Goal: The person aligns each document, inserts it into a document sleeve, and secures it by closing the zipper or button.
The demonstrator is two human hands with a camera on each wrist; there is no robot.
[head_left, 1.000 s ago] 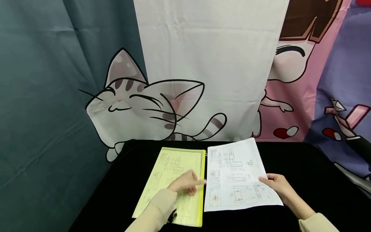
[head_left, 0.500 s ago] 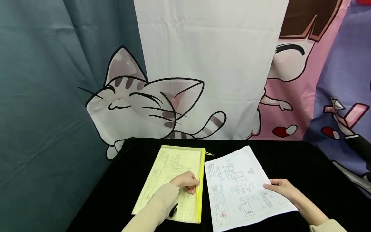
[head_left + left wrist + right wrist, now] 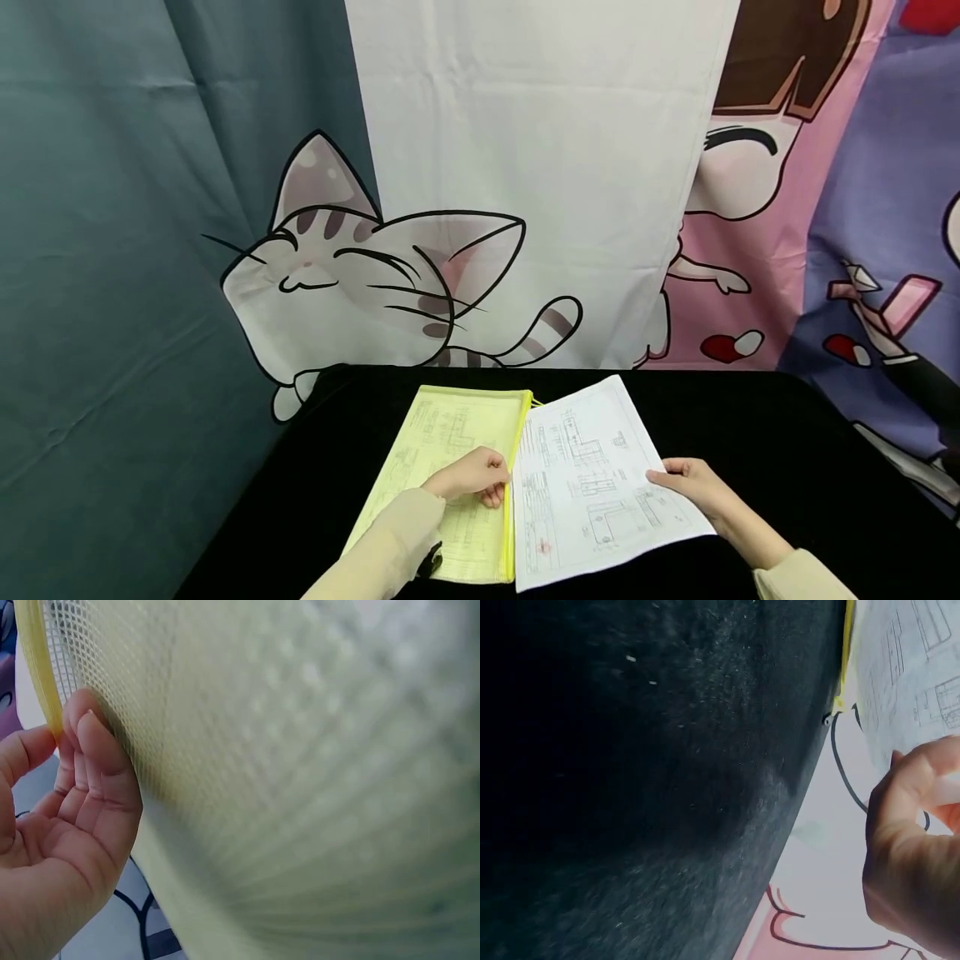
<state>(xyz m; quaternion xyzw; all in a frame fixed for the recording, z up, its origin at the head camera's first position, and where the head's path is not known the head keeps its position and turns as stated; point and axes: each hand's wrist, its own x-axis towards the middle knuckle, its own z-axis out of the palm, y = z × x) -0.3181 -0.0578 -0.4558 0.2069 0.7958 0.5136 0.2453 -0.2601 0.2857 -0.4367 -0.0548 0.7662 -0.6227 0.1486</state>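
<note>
A yellow mesh zip folder (image 3: 427, 437) lies on the black cloth, with a drawing sheet showing through its cover. My left hand (image 3: 471, 477) pinches the folder's right, zipped edge. In the left wrist view the thumb and fingers of that left hand (image 3: 82, 817) meet at the yellow edge strip (image 3: 39, 667), beside the mesh (image 3: 262, 735). A white sheet with technical drawings (image 3: 600, 492) is gripped at its right edge by my right hand (image 3: 699, 490), thumb on top. Its left edge meets the folder's zipped edge; whether it is inside cannot be told.
Black cloth (image 3: 772, 442) covers the table. Behind it hangs a curtain (image 3: 547, 167) printed with a cartoon cat and figures. A dark band (image 3: 430, 560) sits by the left sleeve. The yellow zip pull (image 3: 536, 403) is at the folder's top right corner.
The left hand has gone from an extended finger over the folder to pinching its right edge. The sheet swung right and nearer, then came back left against that edge.
</note>
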